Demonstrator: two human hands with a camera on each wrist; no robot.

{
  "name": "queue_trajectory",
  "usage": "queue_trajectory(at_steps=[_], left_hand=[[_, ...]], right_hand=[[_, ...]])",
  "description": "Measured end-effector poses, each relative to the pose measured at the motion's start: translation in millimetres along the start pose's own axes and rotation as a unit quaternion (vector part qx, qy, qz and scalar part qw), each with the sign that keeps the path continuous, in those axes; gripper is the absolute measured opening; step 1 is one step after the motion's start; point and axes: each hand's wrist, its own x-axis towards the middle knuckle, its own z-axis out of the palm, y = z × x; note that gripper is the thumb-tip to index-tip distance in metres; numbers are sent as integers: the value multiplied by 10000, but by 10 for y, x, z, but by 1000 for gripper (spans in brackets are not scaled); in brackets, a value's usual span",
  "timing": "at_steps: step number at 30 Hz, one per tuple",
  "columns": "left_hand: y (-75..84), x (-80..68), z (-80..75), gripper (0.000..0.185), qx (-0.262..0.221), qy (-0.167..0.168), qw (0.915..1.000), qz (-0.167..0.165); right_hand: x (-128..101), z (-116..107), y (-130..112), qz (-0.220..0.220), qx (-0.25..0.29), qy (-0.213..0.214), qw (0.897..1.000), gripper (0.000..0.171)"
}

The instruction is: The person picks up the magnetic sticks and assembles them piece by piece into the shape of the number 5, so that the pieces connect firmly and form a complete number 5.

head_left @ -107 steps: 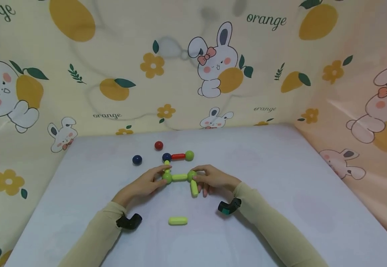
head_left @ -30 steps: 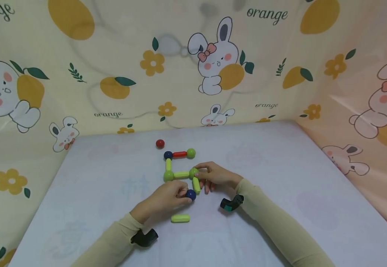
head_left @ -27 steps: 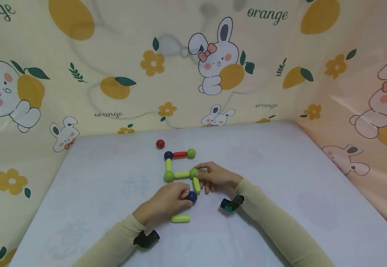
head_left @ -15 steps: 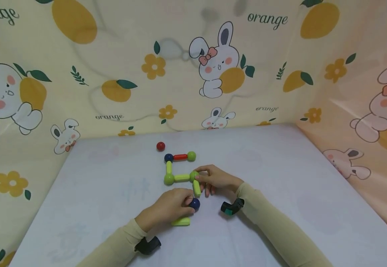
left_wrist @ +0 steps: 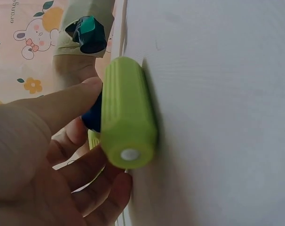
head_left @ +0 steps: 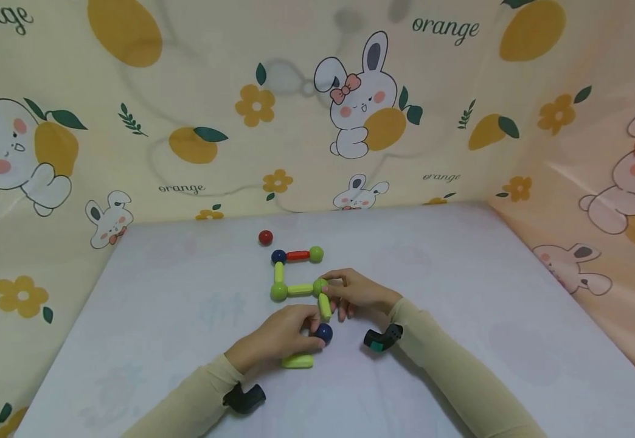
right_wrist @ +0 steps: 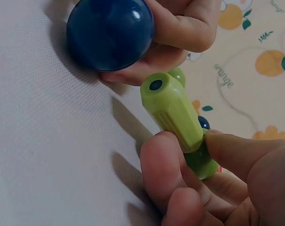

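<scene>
My left hand [head_left: 279,333] pinches a dark blue ball [head_left: 324,333] between thumb and fingers, close over the table. My right hand [head_left: 358,291] pinches a green ball [head_left: 320,287] at the right corner of a chain of magnetic rods and balls. From that ball a light green rod [head_left: 325,308] points toward me; its bare end, with a dark round tip, is a short gap from the blue ball in the right wrist view. A loose light green rod [head_left: 298,362] lies just in front of my left hand, large in the left wrist view with a whitish tip.
The chain continues through a green rod [head_left: 300,290], a left green ball [head_left: 279,291], another green rod [head_left: 279,273], a blue ball [head_left: 278,257], a red rod [head_left: 298,255] and a far green ball [head_left: 316,253]. A red ball [head_left: 265,237] sits alone behind. Printed cloth walls [head_left: 290,140] bound the table.
My left hand left the chain's left corner, picked up the loose blue ball and brought it near the rod's bare end, drifting slightly right lately. My right hand keeps its hold on the green ball.
</scene>
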Motion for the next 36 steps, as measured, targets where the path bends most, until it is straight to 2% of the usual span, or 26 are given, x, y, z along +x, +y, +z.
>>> queue_trajectory(at_steps=[9, 18, 21, 24, 27, 31, 36], left_hand=[[-16, 14, 16, 20, -45, 31, 9997, 225], [27, 35, -3, 18, -38, 19, 10000, -4], [62, 31, -16, 20, -36, 16, 10000, 34], [103, 20, -18, 35, 26, -148, 9998, 151], [123, 9, -6, 49, 284, -479, 9980, 314], [110, 3, 8, 48, 497, -761, 9946, 504], [71, -9, -1, 41, 235, -688, 9964, 425]], right_hand=[[-21, -8, -12, 2, 68, -4, 10000, 50], [-15, -37, -2, -11, 42, 30, 10000, 50], [-9, -44, -8, -18, 15, 45, 10000, 51], [-7, -47, -14, -55, -11, 77, 10000, 50], [-6, -40, -32, -55, -28, 121, 9999, 50], [2, -22, -43, -18, -6, 143, 9999, 50], [1, -8, -23, -35, 24, 82, 10000, 51]])
